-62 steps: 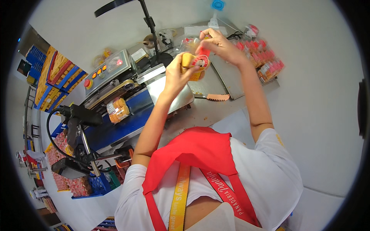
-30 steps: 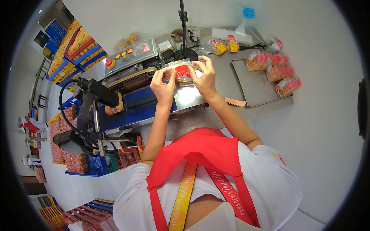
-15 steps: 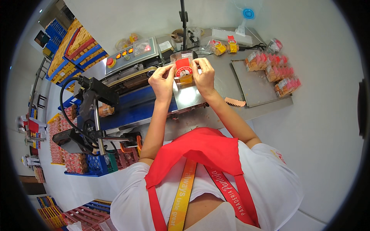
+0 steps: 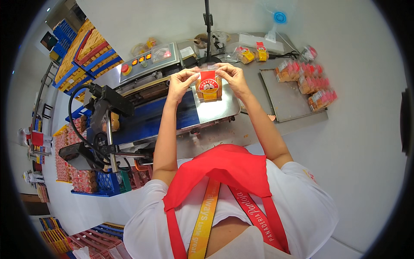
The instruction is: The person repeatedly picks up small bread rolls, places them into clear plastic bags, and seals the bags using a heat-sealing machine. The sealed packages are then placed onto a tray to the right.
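L hand (image 4: 179, 85): thumb and fingers pinched on upper L corner of pkg (image 4: 210, 88). R hand (image 4: 234, 79): same grip, upper R corner. Pkg sits btwn both hands, in front of person, over metal plate (image 4: 221, 107) at R end of blue belt (image 4: 160, 118). Contact btwn pkg and plate: cannot tell. Pkg = clear bag w/ red/yellow label facing up toward person; tan contents visible at both sides of label.

Control box (image 4: 150, 62): beyond belt, to L of hands; red button (image 4: 126, 69) at its L end, orange switches lit. Black pole (image 4: 208, 36) stands directly beyond pkg. Black arm (image 4: 116, 102) overhangs L part of belt; 2nd bag (image 4: 115, 122) there, partly hidden by arm.

R side of bench (image 4: 248, 134): shallow tray (image 4: 282, 108), w/ red-topped bags (image 4: 311, 83) along its far R portion. Knife (image 4: 271, 117) lies btwn plate and tray, mostly hidden behind R forearm; peach handle end shows. Two labelled bags (image 4: 253, 53) lie near far edge, to R of pole. Blue fan (image 4: 280, 17) stands behind them.

Lower L: blue crate (image 4: 108, 184) w/ filled bags. Upper L: stacked crates (image 4: 92, 54), blue/yellow/red.
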`<state>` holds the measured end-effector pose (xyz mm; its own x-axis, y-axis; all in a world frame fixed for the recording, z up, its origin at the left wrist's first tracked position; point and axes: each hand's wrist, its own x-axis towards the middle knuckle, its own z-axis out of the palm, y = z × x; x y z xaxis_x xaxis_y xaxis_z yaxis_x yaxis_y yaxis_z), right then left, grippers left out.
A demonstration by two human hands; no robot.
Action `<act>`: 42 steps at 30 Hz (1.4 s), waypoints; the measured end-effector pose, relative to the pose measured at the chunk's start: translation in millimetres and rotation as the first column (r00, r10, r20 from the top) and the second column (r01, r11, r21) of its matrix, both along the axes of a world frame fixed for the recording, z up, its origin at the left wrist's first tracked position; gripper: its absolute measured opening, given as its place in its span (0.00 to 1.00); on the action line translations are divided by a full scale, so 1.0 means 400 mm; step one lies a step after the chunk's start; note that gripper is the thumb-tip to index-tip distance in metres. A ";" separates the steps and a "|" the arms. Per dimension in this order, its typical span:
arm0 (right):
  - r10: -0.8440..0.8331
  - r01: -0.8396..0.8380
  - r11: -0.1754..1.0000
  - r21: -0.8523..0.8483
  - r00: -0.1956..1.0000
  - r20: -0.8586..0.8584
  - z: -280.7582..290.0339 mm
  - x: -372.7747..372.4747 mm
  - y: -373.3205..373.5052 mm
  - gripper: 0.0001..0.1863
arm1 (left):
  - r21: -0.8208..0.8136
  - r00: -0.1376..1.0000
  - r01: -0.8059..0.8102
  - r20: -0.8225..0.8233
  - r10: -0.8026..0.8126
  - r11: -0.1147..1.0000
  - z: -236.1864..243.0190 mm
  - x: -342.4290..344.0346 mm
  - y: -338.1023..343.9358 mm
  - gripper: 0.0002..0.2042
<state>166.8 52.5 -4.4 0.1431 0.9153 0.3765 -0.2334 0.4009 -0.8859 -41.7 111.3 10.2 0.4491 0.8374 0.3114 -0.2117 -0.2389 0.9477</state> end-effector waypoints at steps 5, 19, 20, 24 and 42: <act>-0.022 0.021 1.000 0.004 0.998 0.066 -0.010 0.011 0.015 0.04 | -0.059 0.999 -0.033 0.035 0.035 0.998 -0.022 0.003 0.006 0.05; -0.176 0.177 0.984 0.008 0.968 0.177 -0.019 -0.010 -0.006 0.04 | 0.019 0.988 -0.151 0.023 0.150 0.988 -0.014 0.009 -0.003 0.06; -0.177 0.179 0.984 0.006 0.963 0.205 -0.012 -0.009 -0.011 0.04 | 0.028 0.986 -0.165 0.016 0.165 0.986 -0.008 0.010 -0.010 0.08; -0.207 0.198 0.978 0.063 0.948 0.241 0.062 -0.032 -0.089 0.07 | 0.091 0.982 -0.183 -0.030 0.186 0.979 0.051 -0.021 -0.074 0.18; -0.304 0.100 0.949 0.299 0.042 0.952 -0.014 -0.022 0.187 0.05 | 0.615 0.358 -0.166 -0.691 0.628 0.771 -0.030 0.071 0.101 0.06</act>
<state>157.9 127.2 -10.2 -0.2770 0.8562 0.4360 0.9107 0.3787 -0.1649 -13.1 151.6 -1.7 0.3084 0.8946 0.3234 0.8345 -0.4176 0.3595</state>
